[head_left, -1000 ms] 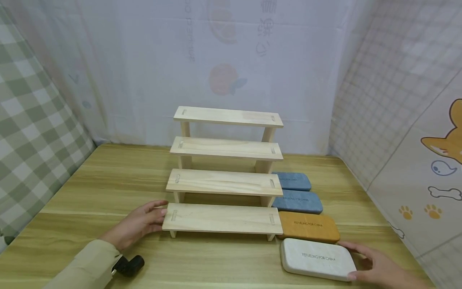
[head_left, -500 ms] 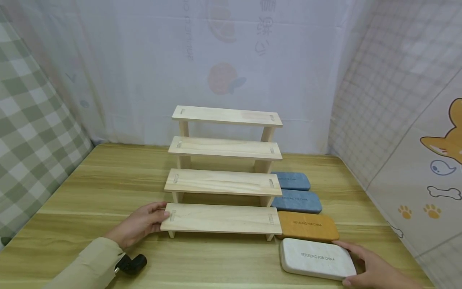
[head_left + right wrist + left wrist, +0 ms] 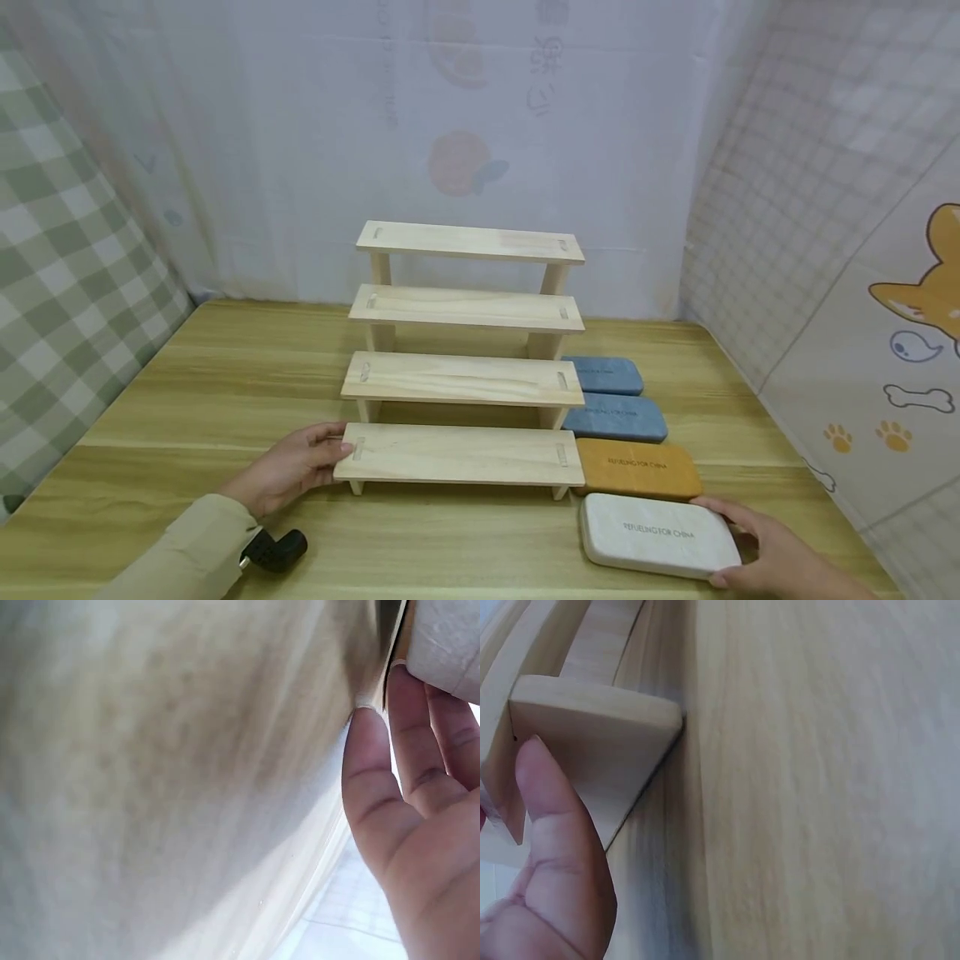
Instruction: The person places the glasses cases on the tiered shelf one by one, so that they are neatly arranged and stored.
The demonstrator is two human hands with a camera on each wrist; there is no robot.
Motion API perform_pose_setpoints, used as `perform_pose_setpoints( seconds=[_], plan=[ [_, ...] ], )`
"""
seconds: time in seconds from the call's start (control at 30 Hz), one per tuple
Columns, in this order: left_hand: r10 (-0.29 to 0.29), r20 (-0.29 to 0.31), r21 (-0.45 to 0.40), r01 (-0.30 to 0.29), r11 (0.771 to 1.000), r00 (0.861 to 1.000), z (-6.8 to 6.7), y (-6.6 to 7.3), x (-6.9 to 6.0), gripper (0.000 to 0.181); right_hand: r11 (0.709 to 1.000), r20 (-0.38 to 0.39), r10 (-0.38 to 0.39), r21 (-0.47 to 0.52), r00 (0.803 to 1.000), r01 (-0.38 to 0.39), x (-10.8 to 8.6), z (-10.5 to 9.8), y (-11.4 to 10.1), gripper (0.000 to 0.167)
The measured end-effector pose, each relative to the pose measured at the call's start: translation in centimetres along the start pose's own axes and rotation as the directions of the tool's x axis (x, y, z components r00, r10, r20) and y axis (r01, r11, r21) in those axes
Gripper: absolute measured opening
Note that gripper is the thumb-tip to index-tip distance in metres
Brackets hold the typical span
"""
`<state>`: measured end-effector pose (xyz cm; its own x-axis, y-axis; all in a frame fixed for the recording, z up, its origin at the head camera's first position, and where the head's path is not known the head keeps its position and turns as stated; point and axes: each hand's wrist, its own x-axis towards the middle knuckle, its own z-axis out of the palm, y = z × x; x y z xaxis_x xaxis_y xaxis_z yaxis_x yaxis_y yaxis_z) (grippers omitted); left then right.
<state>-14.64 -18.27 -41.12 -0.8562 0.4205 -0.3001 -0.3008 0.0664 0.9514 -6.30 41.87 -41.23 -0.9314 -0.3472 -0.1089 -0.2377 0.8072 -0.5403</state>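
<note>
1. Thumb and fingers of the right hand (image 3: 768,552) are clamped on the flat white box with rounded corners (image 3: 658,533), reaching round its right end.
2. The left hand (image 3: 294,468) pinches the left end of the lowest shelf (image 3: 457,454) on the pale wooden stand with four long shelves (image 3: 465,379). That should help stop the stand from sliding.
3. The white box looks flat on the brown wood-look table (image 3: 420,542), in front of the flat orange box (image 3: 637,467) and near the stand's right front corner. I cannot tell if the two boxes touch.
4. To hold the white box well, squeeze both long sides the same. With a grip at just one end, the other end could dip, so firm fingers matter.
5. Use the left hand only to steady. Pushing up on the shelf could tip the stand.
6. Mind the orange box close behind; a bump could shove it.
</note>
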Motion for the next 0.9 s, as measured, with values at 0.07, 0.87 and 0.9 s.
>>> perform_pose_setpoints(
  seconds=[0.07, 0.87, 0.9],
  plan=[
    [-0.01, -0.009, -0.002, 0.01, 1.0, 1.0, 0.0, 0.0, 0.0, 0.075, 1.0, 0.001, -0.008, 0.017, 1.0, 0.008, 0.0, -0.1, 0.2, 0.07],
    [0.003, 0.057, -0.102, 0.003, 0.995, 0.998, -0.2, 0.1, 0.4, 0.066, 0.945, -0.15, -0.192, 0.239, 0.97, 0.224, 2.0, -4.3, -3.3, 0.08],
    [0.005, 0.059, -0.105, 0.001, 0.995, 0.998, -0.2, 0.1, 0.5, 0.065, 0.946, -0.14, -0.187, 0.242, 0.972, 0.217, 2.3, -4.7, -3.6, 0.079]
  ],
)
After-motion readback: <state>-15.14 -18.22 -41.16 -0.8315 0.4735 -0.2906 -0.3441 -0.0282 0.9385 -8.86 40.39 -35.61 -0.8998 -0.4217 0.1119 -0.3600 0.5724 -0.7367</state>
